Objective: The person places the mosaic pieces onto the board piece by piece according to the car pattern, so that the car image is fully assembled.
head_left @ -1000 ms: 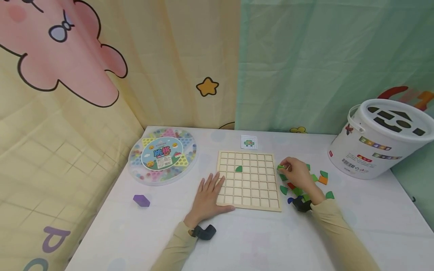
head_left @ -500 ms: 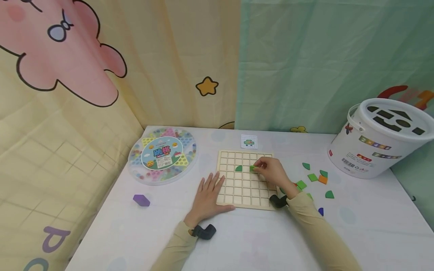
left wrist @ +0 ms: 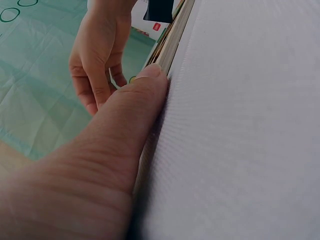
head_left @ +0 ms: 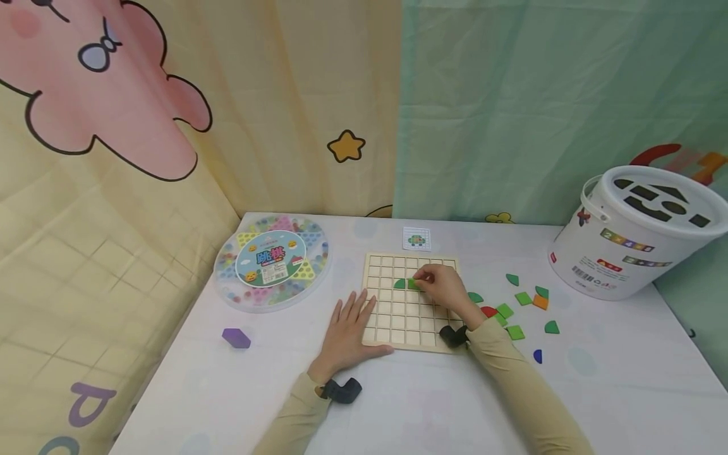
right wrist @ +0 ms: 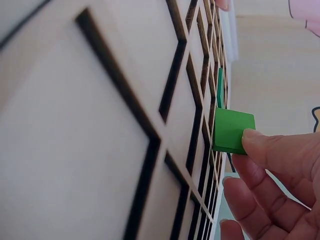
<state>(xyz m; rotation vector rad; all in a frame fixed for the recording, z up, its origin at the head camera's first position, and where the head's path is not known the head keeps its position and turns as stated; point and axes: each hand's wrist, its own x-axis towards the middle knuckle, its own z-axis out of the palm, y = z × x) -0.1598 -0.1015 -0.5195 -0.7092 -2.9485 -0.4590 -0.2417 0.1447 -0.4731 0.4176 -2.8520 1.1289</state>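
Note:
A light wooden board (head_left: 418,322) with a grid of square recesses lies on the table. My right hand (head_left: 446,289) pinches a light green square tile (right wrist: 233,131) between thumb and fingers, tilted at the board's surface in the right wrist view. Directly left of that tile, a dark green quarter-circle tile (head_left: 400,284) sits in a recess. My left hand (head_left: 348,332) rests flat at the board's left front corner, fingers spread over its left edge. In the left wrist view the left thumb (left wrist: 132,110) lies along the board's front edge.
Loose green squares (head_left: 515,332), quarter-circles (head_left: 552,327), an orange tile (head_left: 540,302), a red piece (head_left: 488,311) and a blue piece (head_left: 538,356) lie right of the board. A pattern card (head_left: 417,239) lies behind it. Round game box (head_left: 272,262), purple block (head_left: 236,338) and white bucket (head_left: 603,253) stand around.
My right hand has carried the green square tile from the loose pieces leftward over the board, to beside the dark green quarter-circle. The left hand has stayed in place.

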